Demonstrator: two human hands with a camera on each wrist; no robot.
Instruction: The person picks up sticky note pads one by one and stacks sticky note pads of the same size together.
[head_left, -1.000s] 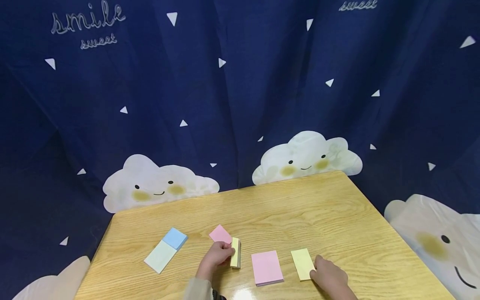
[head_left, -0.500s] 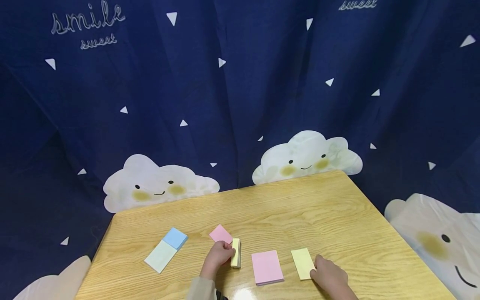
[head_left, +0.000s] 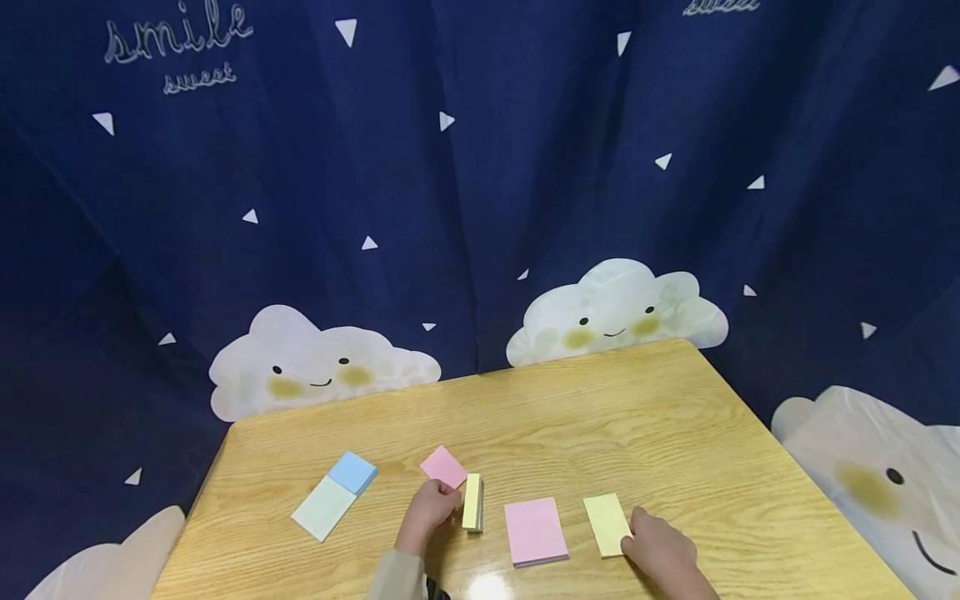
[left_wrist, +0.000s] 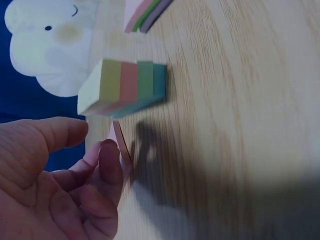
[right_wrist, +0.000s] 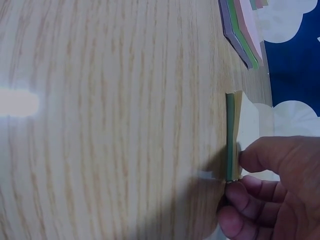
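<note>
The narrow striped sticky-note block [head_left: 472, 502] sits on the surface [head_left: 570, 425] just right of the nearer, left hand [head_left: 431, 510], long axis fore and aft; that hand is empty, thumb apart. The right hand [head_left: 662, 550] pinches the yellow sticky-note pad [head_left: 604, 523].

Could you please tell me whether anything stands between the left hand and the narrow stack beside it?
Nothing visible stands between the left hand and the narrow stack; the small pink pad lies farther back, outside that gap.

paper pads [head_left: 536, 532] on wooden table [head_left: 600, 425]
</note>
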